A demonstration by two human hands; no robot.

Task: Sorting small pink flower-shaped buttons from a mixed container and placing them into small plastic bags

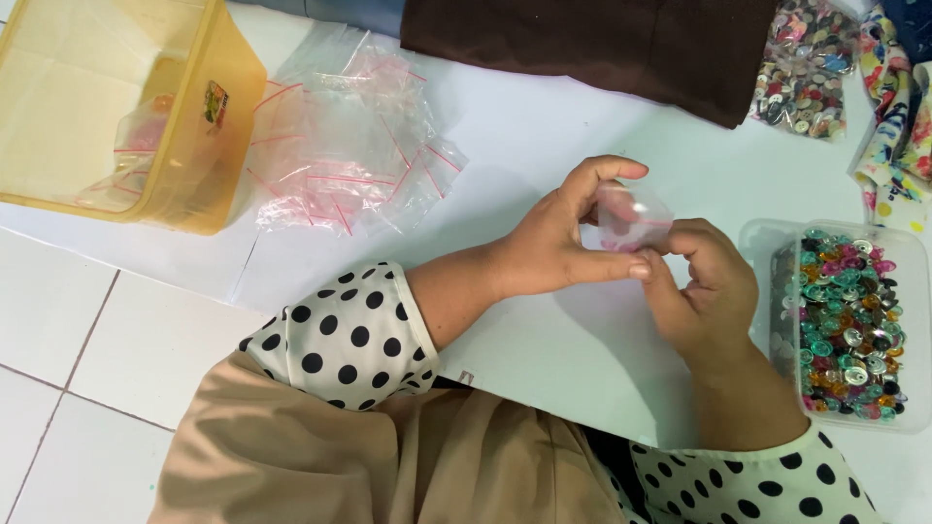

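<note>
A small clear zip bag (633,215) with a red seal line is pinched between both hands above the white floor. My left hand (558,238) grips its left side with thumb and fingers. My right hand (707,291) holds its lower right edge. Something pinkish sits inside the bag; I cannot tell what it is. Just right of my right hand stands a clear plastic tub (915,320) filled with shiny coloured buttons (849,320).
A pile of empty clear zip bags (349,146) lies at upper left beside a yellow plastic box (209,146) holding filled bags. Brown cloth (602,44) lies at the top, a bag of mixed buttons (806,68) and patterned fabric (898,136) at upper right.
</note>
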